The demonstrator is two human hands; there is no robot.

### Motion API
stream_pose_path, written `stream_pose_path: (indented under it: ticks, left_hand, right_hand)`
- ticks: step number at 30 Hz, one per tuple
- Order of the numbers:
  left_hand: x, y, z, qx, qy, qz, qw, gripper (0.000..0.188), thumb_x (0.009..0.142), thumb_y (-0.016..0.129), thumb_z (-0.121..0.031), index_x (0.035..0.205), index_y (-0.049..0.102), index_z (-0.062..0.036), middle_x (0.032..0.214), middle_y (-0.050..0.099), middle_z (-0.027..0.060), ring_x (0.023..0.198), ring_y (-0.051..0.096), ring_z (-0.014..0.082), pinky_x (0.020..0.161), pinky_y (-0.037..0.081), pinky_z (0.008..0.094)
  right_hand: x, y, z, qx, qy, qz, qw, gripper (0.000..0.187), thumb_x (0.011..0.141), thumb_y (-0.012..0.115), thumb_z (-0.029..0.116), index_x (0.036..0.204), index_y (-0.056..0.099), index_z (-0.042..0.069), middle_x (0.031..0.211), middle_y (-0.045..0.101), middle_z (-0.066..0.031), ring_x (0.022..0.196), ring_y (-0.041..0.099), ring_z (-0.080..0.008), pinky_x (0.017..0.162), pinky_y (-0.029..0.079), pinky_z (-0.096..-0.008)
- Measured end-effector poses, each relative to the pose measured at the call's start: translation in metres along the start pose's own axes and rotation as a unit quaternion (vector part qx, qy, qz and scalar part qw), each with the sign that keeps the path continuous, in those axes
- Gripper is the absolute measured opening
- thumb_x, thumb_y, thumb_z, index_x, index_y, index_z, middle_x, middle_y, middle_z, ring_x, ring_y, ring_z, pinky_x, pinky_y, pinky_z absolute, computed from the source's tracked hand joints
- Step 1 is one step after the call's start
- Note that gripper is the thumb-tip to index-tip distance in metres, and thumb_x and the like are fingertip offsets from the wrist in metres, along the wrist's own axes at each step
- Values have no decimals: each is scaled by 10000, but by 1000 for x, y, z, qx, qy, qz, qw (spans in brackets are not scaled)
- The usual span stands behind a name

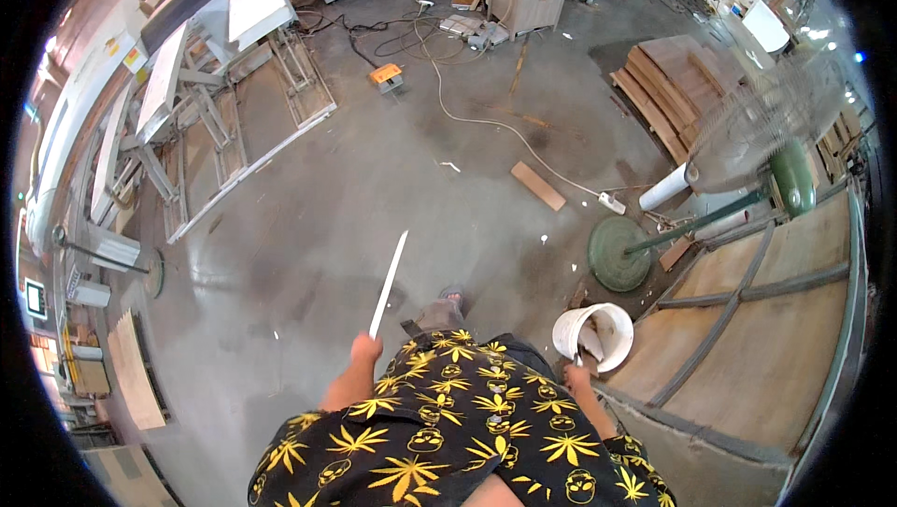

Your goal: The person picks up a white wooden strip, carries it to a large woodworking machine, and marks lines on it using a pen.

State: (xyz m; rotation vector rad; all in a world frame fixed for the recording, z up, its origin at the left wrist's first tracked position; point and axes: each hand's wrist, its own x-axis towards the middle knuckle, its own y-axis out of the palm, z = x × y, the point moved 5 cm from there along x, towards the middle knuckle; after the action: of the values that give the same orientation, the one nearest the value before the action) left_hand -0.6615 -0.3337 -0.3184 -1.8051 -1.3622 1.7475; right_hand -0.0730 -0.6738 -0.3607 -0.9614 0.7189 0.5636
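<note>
My left hand is closed round the lower end of a long, thin white strip. The strip points up and away over the grey floor. On the right, my right hand is closed beside a white bucket. A small, narrow thing shows at its fingers against the bucket; I cannot tell whether it is a handle or a tool. Inside the bucket lies something brownish, partly hidden by the near wall.
A green fan base stands beyond the bucket, close to a framed wooden panel. A white cable crosses the floor to a socket strip. A brown board lies ahead. Metal frames stand left; stacked boards lie right.
</note>
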Motion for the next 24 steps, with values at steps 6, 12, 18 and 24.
stream_pose_path:
  ticks: [6,12,18,24]
  left_hand:
    - [113,-177,-351,-51,285,-49,956,385,1007,544,-457,1097,670,-105,1034,722,182,1010,664,423,838,518,507]
    - [141,-266,-592,-328,392,59,857,244,1043,596,-270,1104,559,-36,875,709,98,733,698,186,674,557,364]
    - [182,-313,-716,-442,366,83,814,313,1074,574,-357,1015,580,-50,687,636,70,523,603,163,497,488,314]
    - [252,-336,-804,-515,360,133,767,428,1111,452,-436,986,572,-44,660,604,71,512,572,163,483,467,308]
  right_hand:
    - [-3,31,74,-126,-112,34,985,118,838,671,167,865,696,55,630,614,-123,537,623,-241,497,470,-446]
    - [96,80,160,-387,-473,-75,788,149,802,708,213,780,693,66,653,654,-114,561,635,-242,560,506,-437]
    - [215,92,373,-428,-555,-117,704,176,844,667,194,765,614,46,670,625,-92,569,621,-282,482,462,-446]
    - [237,34,696,61,-146,-4,987,325,936,699,337,819,688,34,596,563,-44,560,588,-190,523,448,-343]
